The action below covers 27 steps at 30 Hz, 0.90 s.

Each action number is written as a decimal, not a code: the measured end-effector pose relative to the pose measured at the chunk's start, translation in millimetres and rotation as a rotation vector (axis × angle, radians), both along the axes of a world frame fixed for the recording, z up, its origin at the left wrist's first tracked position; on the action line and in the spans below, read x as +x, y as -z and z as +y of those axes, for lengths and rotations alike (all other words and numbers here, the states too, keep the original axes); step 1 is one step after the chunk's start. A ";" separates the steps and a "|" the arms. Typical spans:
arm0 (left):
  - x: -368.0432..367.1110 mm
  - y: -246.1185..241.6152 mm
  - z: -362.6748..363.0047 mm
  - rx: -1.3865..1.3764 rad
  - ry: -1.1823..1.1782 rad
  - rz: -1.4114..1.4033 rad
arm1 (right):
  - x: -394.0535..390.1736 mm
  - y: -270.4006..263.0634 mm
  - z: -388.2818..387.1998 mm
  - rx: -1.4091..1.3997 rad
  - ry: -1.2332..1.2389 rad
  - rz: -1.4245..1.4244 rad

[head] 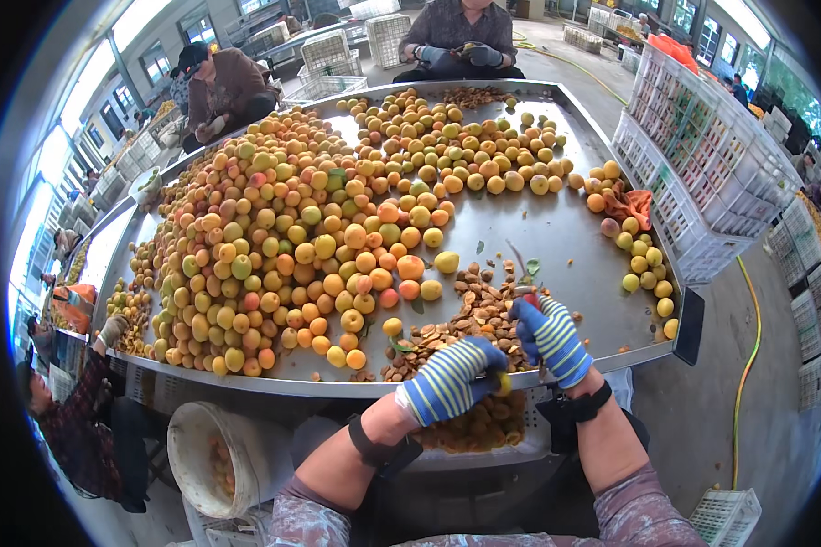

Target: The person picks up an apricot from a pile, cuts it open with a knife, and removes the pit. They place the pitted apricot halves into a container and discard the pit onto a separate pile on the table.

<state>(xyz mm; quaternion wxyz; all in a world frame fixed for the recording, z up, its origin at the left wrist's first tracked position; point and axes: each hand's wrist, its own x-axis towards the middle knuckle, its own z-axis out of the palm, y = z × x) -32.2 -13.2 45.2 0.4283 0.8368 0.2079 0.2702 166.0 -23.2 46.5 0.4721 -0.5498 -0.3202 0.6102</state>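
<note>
My left hand [448, 379], in a blue and yellow striped glove, is closed around a yellow apricot [503, 384] just over the table's near edge. Most of that fruit is hidden by the fingers. In a matching glove, my right hand [553, 338] grips a small knife [517, 257], its thin blade pointing away from me. Part of a reddish handle shows above the fist. Between and beyond the hands lies a heap of brown apricot stones [482, 308]. Below the edge, a white crate [475, 459] holds halved apricots [486, 424].
A large pile of apricots [267, 239] covers the left of the metal table [486, 229]. Stacked white plastic crates [711, 143] stand at the right edge. A white bucket [209, 458] sits below left. Co-workers sit around the table; one gloved hand [113, 329] reaches in at left.
</note>
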 end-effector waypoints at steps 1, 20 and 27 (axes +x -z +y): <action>-1.1 -1.8 -3.5 0.026 0.081 0.096 | 0.8 1.6 1.6 0.021 0.024 -0.040; -46.9 48.7 121.2 0.594 -0.656 0.417 | -7.2 39.2 3.4 0.552 0.118 -0.817; -23.2 22.9 150.2 0.429 -0.502 0.987 | -7.2 4.1 -1.5 0.584 0.060 -0.916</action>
